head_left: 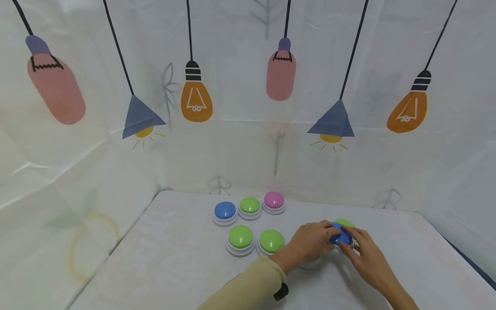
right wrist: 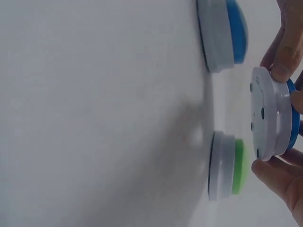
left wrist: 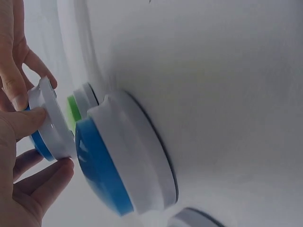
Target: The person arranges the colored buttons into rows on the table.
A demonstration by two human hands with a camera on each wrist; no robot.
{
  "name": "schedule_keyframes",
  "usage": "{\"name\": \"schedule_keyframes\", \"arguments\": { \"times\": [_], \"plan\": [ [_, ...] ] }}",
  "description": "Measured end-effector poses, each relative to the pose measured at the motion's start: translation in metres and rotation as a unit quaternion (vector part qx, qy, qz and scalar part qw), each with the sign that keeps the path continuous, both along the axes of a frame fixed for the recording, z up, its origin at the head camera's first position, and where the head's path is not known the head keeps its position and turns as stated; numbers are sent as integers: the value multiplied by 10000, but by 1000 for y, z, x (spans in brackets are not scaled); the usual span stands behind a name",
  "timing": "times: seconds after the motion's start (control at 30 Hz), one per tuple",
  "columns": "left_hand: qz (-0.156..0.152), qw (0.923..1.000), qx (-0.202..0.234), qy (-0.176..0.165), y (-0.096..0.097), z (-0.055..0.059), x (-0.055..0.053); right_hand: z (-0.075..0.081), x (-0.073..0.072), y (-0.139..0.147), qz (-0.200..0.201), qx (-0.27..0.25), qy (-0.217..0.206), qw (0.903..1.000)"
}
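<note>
Both hands hold a blue push button with a white base above the table. My left hand grips its left side, and my right hand grips its right side. In the right wrist view the held button is tilted, its flat underside with small dark holes showing. A green button stands just behind it, partly hidden. Close by, another blue button sits on the table in the left wrist view; in the head view my left hand and arm mostly cover it.
Left of the hands stand a blue button, a green button and a pink button. In front of them are two more green buttons. White sheeting with printed lamps surrounds the white table.
</note>
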State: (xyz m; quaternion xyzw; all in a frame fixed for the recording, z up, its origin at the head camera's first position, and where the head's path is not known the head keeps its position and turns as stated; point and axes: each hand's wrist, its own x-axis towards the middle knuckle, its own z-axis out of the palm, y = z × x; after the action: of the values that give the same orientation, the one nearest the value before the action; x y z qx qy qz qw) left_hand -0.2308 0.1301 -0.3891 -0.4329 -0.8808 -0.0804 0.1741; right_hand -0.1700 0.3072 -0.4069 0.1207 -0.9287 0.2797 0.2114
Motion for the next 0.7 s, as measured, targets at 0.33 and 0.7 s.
{"name": "schedule_keyframes", "arguments": {
  "times": [0.33, 0.7],
  "plan": [
    [-235, 9989, -402, 58, 11, -12, 13, -15, 17, 12, -145, -91, -357, 9992],
    [-231, 9940, -1070, -13, 20, -17, 17, -24, 18, 21, 12, -139, -883, 9960]
  ]
}}
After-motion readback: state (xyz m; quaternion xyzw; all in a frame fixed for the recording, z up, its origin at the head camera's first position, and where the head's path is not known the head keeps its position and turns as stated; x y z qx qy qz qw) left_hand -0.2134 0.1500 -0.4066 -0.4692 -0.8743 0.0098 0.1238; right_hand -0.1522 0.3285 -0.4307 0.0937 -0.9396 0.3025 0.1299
